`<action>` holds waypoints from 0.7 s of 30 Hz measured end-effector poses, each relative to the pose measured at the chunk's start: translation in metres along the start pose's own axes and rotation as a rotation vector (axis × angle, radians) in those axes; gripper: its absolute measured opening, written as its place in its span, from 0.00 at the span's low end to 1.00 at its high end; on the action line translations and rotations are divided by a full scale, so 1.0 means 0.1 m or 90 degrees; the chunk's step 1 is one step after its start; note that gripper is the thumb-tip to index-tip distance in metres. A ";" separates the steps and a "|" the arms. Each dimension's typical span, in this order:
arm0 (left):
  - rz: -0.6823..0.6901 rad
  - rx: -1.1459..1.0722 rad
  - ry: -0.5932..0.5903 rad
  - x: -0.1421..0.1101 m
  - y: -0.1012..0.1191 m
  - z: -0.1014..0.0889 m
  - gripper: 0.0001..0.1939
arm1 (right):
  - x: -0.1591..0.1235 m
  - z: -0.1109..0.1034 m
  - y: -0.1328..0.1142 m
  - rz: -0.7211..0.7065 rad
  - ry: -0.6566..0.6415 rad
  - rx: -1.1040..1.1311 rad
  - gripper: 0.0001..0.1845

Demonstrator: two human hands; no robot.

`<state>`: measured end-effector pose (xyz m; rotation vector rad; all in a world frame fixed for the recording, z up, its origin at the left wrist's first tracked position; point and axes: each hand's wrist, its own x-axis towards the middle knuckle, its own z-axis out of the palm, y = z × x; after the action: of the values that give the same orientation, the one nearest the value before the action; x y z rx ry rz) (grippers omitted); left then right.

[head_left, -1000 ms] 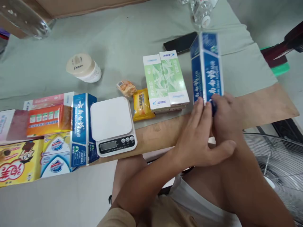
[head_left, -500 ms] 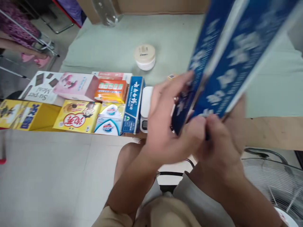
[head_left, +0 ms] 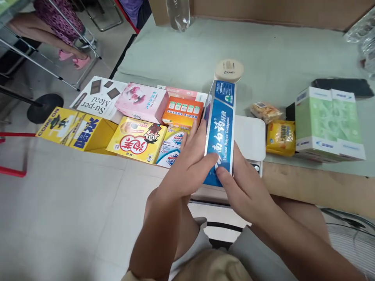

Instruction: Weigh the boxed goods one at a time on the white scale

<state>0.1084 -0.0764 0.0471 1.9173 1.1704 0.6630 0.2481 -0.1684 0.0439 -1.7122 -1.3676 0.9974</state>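
A blue toothpaste box (head_left: 224,121) is held between both hands, its lettered face up and its long side pointing away from me. My left hand (head_left: 191,164) grips its left side with the thumb on top. My right hand (head_left: 241,177) closes on the right side near the close end, thumb on the top face. Beneath and to the right of the box lies a white kitchen scale (head_left: 250,136), partly covered. Left of the hands are soap boxes (head_left: 171,154) and an orange pack (head_left: 183,111). The second toothpaste box seen earlier beside the scale cannot be made out.
A cream jar (head_left: 229,70) stands behind the box. Rightward lie a yellow packet (head_left: 280,137), a wrapped snack (head_left: 265,112), green-white boxes (head_left: 328,121) and a phone (head_left: 342,86). Yellow (head_left: 137,140), pink (head_left: 142,101) and white (head_left: 101,97) boxes line the left. A person's legs (head_left: 43,35) show far left.
The toothpaste box has come from the table's right side, raised close to the camera, over to beside the scale. Both hands moved with it. The view has swung left.
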 end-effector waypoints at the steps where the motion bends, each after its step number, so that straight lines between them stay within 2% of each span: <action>1: -0.007 -0.006 -0.058 0.03 -0.02 -0.01 0.37 | 0.02 0.00 0.02 0.015 0.001 -0.031 0.39; 3: -0.017 -0.008 -0.169 0.09 -0.05 -0.02 0.39 | 0.06 0.02 0.06 0.038 0.006 -0.088 0.40; 4: -0.023 0.003 -0.183 0.11 -0.07 -0.02 0.39 | 0.08 0.02 0.08 0.041 0.011 -0.114 0.40; 7: -0.021 0.040 -0.170 0.13 -0.09 0.02 0.37 | 0.13 0.03 0.13 0.023 0.006 -0.161 0.39; 9: -0.004 0.044 -0.149 0.13 -0.09 0.06 0.34 | 0.14 0.02 0.14 0.009 -0.012 -0.166 0.44; 11: -0.001 0.052 -0.099 0.12 -0.07 0.08 0.30 | 0.15 0.01 0.15 0.018 -0.020 -0.174 0.54; 13: -0.030 0.078 0.008 0.12 -0.06 0.09 0.26 | 0.15 0.01 0.17 0.039 -0.009 -0.195 0.60; 15: -0.081 0.090 0.105 0.12 -0.06 0.06 0.21 | 0.15 0.01 0.20 0.053 -0.003 -0.210 0.60; 16: -0.110 0.084 0.116 0.12 -0.06 0.04 0.18 | 0.14 0.02 0.22 0.051 -0.003 -0.215 0.59; 18: -0.154 0.067 0.070 0.13 -0.08 -0.01 0.14 | 0.14 0.03 0.25 0.036 -0.002 -0.222 0.57; 21: -0.161 0.103 -0.010 0.12 -0.08 -0.05 0.13 | 0.14 0.07 0.25 0.012 0.019 -0.254 0.54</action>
<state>0.1059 -0.0614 0.0436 1.8586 1.4640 0.4284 0.2547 -0.1585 0.0171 -2.0202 -1.6139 0.7376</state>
